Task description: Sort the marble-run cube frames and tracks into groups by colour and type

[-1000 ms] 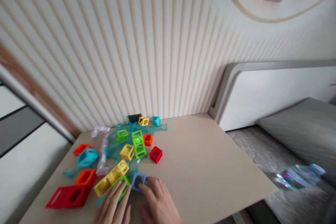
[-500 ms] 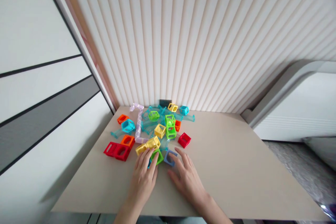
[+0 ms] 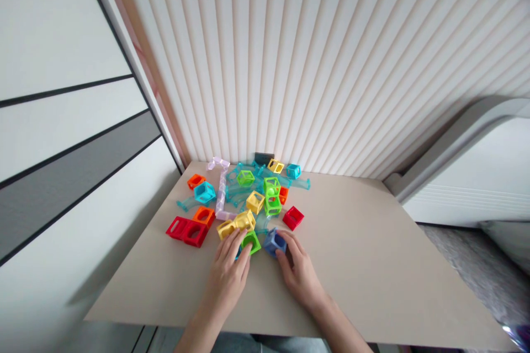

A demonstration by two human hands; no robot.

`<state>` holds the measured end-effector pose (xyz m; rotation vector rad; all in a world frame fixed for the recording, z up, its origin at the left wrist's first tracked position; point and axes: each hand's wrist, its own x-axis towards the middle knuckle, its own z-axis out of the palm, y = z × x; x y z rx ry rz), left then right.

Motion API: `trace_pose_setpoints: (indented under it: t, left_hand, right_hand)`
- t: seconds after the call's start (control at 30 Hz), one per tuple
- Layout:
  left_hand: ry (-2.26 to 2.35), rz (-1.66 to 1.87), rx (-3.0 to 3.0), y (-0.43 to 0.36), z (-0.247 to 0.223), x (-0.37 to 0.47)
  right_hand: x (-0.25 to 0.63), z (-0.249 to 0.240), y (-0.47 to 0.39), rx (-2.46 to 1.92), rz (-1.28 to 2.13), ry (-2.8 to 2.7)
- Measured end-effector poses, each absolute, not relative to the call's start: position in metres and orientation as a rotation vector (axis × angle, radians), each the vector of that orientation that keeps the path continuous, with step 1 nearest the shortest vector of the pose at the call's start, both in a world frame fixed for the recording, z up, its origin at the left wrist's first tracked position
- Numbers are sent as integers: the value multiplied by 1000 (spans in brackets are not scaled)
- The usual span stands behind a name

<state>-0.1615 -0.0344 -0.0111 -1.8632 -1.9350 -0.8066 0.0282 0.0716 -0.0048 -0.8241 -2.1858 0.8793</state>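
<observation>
My right hand [image 3: 298, 271] has its thumb and fingers around a blue-violet cube [image 3: 274, 242] near the front of the toy pieces. My left hand [image 3: 229, 270] rests over a green cube [image 3: 250, 242], its fingers curled on that cube's left side. Mostly hidden under those fingers is a blue piece [image 3: 238, 252]. Two joined yellow cubes [image 3: 244, 221] lie just beyond my left fingertips. A red cube [image 3: 293, 218] sits beyond my right hand, not touched.
On the beige table [image 3: 351, 265], joined red cubes [image 3: 194, 233] and an orange cube [image 3: 204, 215] lie at left. Behind are teal track pieces [image 3: 240, 193], a lilac tube [image 3: 221, 190], stacked green cubes [image 3: 272, 204] and a black box [image 3: 264, 158] by the ribbed wall.
My right thumb and fingers have closed around the blue-violet cube, which has turned and stands differently. My left hand stays at the green cube. The camera view has shifted slightly.
</observation>
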Motion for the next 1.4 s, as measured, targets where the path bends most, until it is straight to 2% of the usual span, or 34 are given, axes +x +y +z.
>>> trace_pose_setpoints:
  t: [0.47, 1.2, 1.4]
  left_hand:
    - [-1955, -808, -1874, -34, -12, -161]
    - [-1877, -858, -1952, -36, -10, -160]
    - [-1870, -889, -1967, -38, -10, -158]
  right_hand:
    - [30, -13, 78, -1011, 984, -1897]
    - [25, -21, 74, -993, 744, -2109]
    - [26, -12, 67, -988, 544, -2130]
